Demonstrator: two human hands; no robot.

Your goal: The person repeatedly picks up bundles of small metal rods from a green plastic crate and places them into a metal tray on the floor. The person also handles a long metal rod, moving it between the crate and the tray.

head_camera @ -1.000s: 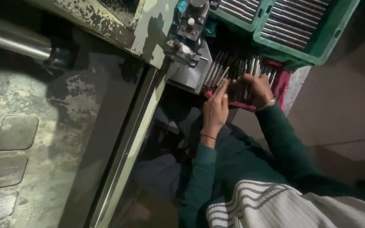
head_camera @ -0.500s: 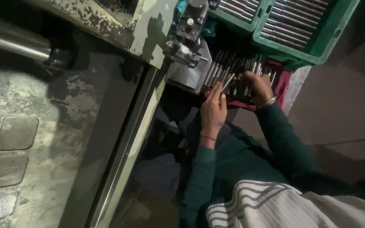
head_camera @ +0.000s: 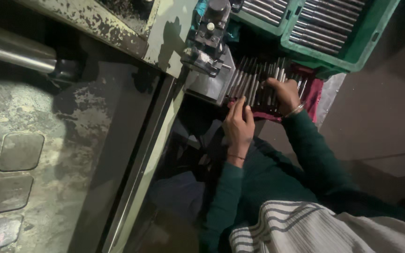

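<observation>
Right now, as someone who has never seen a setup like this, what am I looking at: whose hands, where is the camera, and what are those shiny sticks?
The camera is worn on the person's head and looks down, so both green-sleeved arms are the wearer's own. The left hand and the right hand rest on a pile of thin metal rods, which lie on a dark red cloth. Whether either grip is closed on a rod is too dim to tell. Beside the pile stands a worn, pale green machine with a small metal fixture. Behind it, green crates hold more rods in rows.
</observation>
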